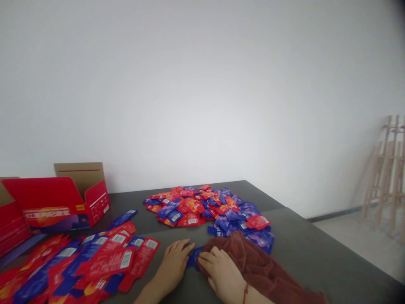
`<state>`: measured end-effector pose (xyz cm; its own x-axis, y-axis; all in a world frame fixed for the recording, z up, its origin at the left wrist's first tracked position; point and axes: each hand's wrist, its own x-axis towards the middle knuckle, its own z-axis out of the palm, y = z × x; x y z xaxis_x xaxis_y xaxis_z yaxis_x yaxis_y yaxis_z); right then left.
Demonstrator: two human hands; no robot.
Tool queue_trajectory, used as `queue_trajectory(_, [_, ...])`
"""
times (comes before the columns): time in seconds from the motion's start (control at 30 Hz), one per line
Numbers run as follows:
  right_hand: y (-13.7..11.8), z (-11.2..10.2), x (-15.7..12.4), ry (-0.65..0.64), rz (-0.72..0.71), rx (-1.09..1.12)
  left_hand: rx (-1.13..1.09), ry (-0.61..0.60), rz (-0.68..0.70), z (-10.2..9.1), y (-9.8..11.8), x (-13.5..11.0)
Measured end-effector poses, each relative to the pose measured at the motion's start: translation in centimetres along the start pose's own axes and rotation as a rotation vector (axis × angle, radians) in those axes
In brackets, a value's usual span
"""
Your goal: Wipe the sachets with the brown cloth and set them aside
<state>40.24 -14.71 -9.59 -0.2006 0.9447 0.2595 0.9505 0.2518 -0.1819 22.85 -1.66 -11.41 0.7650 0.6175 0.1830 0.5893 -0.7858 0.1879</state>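
A blue sachet (192,258) lies flat on the dark table, partly covered by a brown cloth (265,266). My left hand (174,262) rests at the sachet's left edge, fingers stretched out and lying on the tabletop. Bunched under the fingers of my right hand (223,272) is the cloth, pressed down over the sachet's right part. The rest of the cloth trails along my right forearm toward the near edge. Just beyond the cloth is a pile of red and blue sachets (193,207).
Another heap of red and blue sachets (107,259) spreads over the near left. Behind it stands an open red carton (57,202), with a second red box (12,228) beside it. A white wall rises behind the table (303,245). Wooden easels (387,177) lean at the far right.
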Motion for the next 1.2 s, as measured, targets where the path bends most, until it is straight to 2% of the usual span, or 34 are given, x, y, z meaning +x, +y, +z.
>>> queue_trajectory(0.1, [1.2,0.0,-1.2,0.054,0.102,0.013,-0.002,-0.004,0.000,-0.1,0.1,0.0])
queue_trajectory(0.2, [1.1,0.1,-0.6,0.067,0.197,-0.027,-0.008,-0.012,-0.002,-0.3,0.3,0.0])
queue_trajectory(0.4, [-1.5,-0.6,2.0,-0.027,0.070,-0.044,-0.003,-0.024,-0.007,-0.8,0.8,-0.1])
queue_trajectory(0.5, [-1.4,-1.3,1.2,-0.053,-0.009,0.021,-0.008,-0.017,-0.001,-0.8,0.8,-0.1])
queue_trajectory(0.6, [-0.3,-1.6,-0.8,-0.055,-0.058,0.110,-0.015,-0.008,-0.007,-0.7,0.7,-0.1])
queue_trajectory(0.7, [0.8,-1.1,-2.0,-0.005,0.001,0.125,-0.028,0.001,-0.003,-0.6,0.7,-0.1])
queue_trajectory(0.83, [0.4,-0.3,-1.2,0.044,0.111,0.080,-0.042,0.000,-0.009,-0.6,0.9,-0.1])
queue_trajectory(0.97, [-1.1,-0.3,0.8,-0.001,0.064,0.051,-0.056,0.013,-0.009,-0.4,0.8,-0.1])
queue_trajectory(1.07, [-1.6,-0.4,1.3,-0.046,0.005,0.067,-0.065,0.028,0.004,-0.2,0.6,-0.1])
queue_trajectory(1.2, [-0.6,-0.3,0.5,-0.019,0.083,0.060,-0.074,0.042,0.013,0.0,0.5,-0.2])
